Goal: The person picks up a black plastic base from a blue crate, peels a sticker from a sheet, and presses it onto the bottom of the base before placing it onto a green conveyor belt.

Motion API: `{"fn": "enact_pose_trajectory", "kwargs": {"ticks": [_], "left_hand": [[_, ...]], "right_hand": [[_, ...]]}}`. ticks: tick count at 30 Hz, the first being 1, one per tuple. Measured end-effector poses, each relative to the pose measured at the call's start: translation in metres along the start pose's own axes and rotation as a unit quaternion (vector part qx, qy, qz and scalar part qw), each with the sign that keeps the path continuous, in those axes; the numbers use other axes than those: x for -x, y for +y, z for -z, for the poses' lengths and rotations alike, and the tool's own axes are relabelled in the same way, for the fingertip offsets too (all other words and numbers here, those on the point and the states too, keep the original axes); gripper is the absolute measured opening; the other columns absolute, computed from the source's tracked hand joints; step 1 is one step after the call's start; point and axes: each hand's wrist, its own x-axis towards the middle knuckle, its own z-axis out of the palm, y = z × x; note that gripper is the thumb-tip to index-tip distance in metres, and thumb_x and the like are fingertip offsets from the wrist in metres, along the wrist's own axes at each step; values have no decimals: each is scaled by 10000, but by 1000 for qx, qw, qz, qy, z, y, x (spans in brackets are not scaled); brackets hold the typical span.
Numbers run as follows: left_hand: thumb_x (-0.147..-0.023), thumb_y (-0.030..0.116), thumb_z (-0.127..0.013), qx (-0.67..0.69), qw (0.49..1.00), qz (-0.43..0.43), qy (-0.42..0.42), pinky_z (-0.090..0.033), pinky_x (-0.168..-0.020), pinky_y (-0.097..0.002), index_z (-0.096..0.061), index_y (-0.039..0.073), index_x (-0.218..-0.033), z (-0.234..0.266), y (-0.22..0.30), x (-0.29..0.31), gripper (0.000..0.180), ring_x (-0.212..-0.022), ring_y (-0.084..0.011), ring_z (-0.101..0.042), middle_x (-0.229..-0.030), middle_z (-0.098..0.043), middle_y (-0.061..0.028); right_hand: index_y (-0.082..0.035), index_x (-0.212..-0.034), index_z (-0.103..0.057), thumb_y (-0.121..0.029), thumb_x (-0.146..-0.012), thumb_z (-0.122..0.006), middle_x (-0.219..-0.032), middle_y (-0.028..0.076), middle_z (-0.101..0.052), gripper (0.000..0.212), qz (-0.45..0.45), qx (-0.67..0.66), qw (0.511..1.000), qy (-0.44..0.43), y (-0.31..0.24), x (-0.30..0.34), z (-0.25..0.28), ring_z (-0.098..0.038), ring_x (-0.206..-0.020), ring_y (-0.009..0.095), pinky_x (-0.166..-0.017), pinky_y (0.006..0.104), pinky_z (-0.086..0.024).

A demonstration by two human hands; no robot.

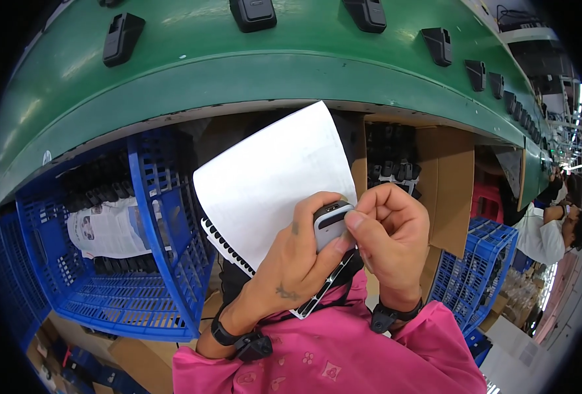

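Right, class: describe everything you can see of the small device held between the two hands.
The small device is a compact, rounded block with a pale silver-grey shell that looks like plastic and a darker panel on its upper face. It is held upright, tilted slightly, in front of a white sheet. The left hand wraps it from below, thumb along its lower edge; the right hand pinches its right side with the fingertips. Its lower half is hidden by the fingers, so its full shape cannot be told.
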Motion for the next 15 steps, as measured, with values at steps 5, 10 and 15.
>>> {"fn": "enact_pose_trajectory", "kwargs": {"ticks": [5,10,15], "left_hand": [[-900,86,-528,-1,1000,18,-4,-451,-870,-335,-328,12,-1306,-1,2,-2,459,-976,-241,-588,-1049,-585,-170],[-914,129,-534,-6,998,-61,11,-477,-788,-385,-259,-6,-1328,-1,-14,-4,515,-875,-365,-624,-1005,-588,-252],[-848,197,-632,-67,994,-83,32,-473,-801,-386,-167,32,-1397,8,-7,4,738,-919,-372,-613,-1047,-571,-250]], "right_hand": [[28,-860,-542,33,-834,-623,-696,33,-620,85,11,41,999,31,3,-1,0,-557,-577,29,-524,159,-433],[21,-923,-576,-40,-872,-592,-639,6,-572,81,7,17,998,58,8,-9,18,-477,-503,18,-456,163,-353],[-5,-940,-637,-116,-882,-563,-674,-43,-547,145,17,185,982,-38,12,-8,6,-460,-561,17,-491,171,-338]]}}
